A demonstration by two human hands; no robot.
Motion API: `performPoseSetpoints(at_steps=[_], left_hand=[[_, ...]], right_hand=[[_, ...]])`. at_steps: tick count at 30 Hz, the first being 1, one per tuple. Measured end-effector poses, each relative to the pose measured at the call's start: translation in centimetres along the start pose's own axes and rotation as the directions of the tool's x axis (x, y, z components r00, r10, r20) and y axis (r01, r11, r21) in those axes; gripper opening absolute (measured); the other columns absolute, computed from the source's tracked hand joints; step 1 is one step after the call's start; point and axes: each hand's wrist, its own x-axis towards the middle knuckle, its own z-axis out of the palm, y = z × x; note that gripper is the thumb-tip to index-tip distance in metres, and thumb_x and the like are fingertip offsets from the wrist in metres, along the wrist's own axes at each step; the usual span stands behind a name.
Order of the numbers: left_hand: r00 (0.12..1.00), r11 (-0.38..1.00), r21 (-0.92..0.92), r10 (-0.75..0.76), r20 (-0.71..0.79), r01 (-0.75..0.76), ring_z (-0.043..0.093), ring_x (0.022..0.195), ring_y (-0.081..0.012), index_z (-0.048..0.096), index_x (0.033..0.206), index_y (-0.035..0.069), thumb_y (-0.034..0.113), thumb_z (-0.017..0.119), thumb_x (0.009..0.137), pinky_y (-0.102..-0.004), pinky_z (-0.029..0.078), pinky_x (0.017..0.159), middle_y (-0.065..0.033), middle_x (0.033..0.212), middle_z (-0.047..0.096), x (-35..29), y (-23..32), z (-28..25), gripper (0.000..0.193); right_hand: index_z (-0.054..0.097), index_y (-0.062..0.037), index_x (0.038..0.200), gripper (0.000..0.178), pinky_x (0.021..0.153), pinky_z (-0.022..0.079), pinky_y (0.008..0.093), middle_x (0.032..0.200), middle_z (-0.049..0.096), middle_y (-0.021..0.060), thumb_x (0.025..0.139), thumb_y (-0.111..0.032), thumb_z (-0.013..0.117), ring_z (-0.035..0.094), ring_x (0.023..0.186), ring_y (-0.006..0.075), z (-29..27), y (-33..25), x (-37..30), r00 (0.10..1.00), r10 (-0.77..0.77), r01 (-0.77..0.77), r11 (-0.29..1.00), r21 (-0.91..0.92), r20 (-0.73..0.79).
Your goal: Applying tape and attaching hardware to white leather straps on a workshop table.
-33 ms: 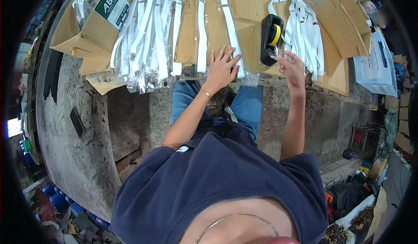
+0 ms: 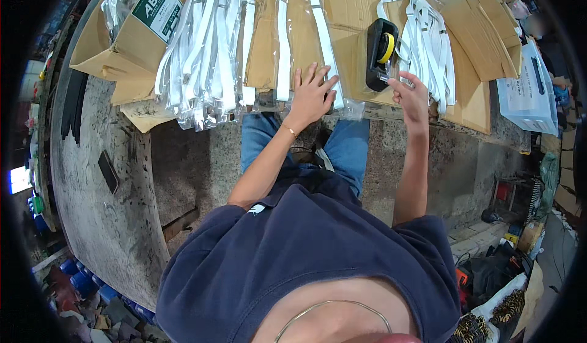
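Note:
My left hand (image 2: 313, 98) lies spread and flat on a clear plastic bag (image 2: 304, 55). Inside the bag a white strap (image 2: 322, 22) is folded into a long loop. At the right, my right hand (image 2: 411, 95) is at the front end of a black tape dispenser (image 2: 371, 61), thumb and forefinger pinched on the end of the clear tape (image 2: 389, 77). The dispenser holds a roll with a yellow core (image 2: 386, 48).
Bagged white straps (image 2: 208, 55) are heaped to the left, beside an open cardboard box (image 2: 122, 61). More white straps (image 2: 431, 49) lie right of the dispenser, near another carton (image 2: 483, 34) and a translucent plastic bin (image 2: 527, 95). A phone (image 2: 109, 171) rests on the left bench.

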Motion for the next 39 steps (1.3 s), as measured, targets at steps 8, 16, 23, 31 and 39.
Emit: performPoseSetpoints(at_steps=[8, 16, 23, 31, 39], left_hand=[[1.0, 1.0, 0.029, 0.0, -0.002, 0.0, 0.036, 0.13, -0.0342, 0.061, 0.118, 0.018, 0.027, 0.057, 0.086, -0.0619, 0.022, 0.105, -0.0081, 0.133, 0.049, 0.1, 0.0, 0.1, 0.033], [1.0, 1.0, 0.029, 0.0, 0.009, -0.001, 0.036, 0.13, -0.0342, 0.061, 0.117, 0.018, 0.028, 0.057, 0.086, -0.0624, 0.022, 0.105, -0.0082, 0.134, 0.048, 0.2, 0.2, 0.0, 0.033], [1.0, 0.999, 0.051, -0.01, 0.015, 0.009, 0.036, 0.13, -0.0346, 0.06, 0.118, 0.018, 0.028, 0.057, 0.087, -0.0623, 0.023, 0.105, -0.0079, 0.134, 0.048, 0.0, 0.3, -0.1, 0.033], [1.0, 0.999, 0.047, -0.006, 0.012, 0.005, 0.035, 0.131, -0.0347, 0.06, 0.118, 0.018, 0.028, 0.055, 0.088, -0.0619, 0.022, 0.106, -0.0082, 0.134, 0.048, 0.1, 0.1, 0.0, 0.032], [1.0, 0.999, 0.053, -0.001, 0.014, 0.001, 0.036, 0.13, -0.0349, 0.06, 0.118, 0.018, 0.028, 0.056, 0.087, -0.0611, 0.022, 0.106, -0.0084, 0.134, 0.048, 0.1, 0.3, 0.0, 0.032]], right_hand=[[0.065, -0.0053, 0.098, 0.018, 0.049, 0.033, 0.0208, 0.069, 0.059, -0.0021, 0.08, -0.002, 0.069, 0.044, 0.057, 0.0033, 0.3, 1.2, -0.9, 0.999, -0.026, 0.019, 0.984, -0.179, -0.038], [0.065, -0.0093, 0.114, 0.03, 0.058, 0.042, 0.0263, 0.073, 0.065, 0.006, 0.084, -0.004, 0.062, 0.053, 0.059, 0.0105, 0.7, 2.1, -1.3, 0.984, -0.177, 0.154, 0.843, -0.516, 0.005], [0.065, -0.0117, 0.115, 0.033, 0.07, 0.046, 0.0383, 0.083, 0.063, 0.0189, 0.084, -0.005, 0.058, 0.06, 0.074, 0.0341, 2.4, 1.6, -3.4, 0.931, -0.365, 0.261, 0.654, -0.71, 0.007], [0.063, -0.0092, 0.116, 0.033, 0.061, 0.045, 0.0297, 0.073, 0.06, 0.0098, 0.084, -0.005, 0.06, 0.052, 0.059, 0.0141, 2.5, 2.5, -2.9, 0.934, -0.35, 0.265, 0.819, -0.51, -0.077], [0.064, -0.0078, 0.113, 0.03, 0.057, 0.043, 0.0277, 0.069, 0.06, 0.0075, 0.084, -0.005, 0.06, 0.049, 0.055, 0.0112, 2.2, 2.5, -3.3, 0.907, -0.418, 0.286, 0.708, -0.646, -0.056]])
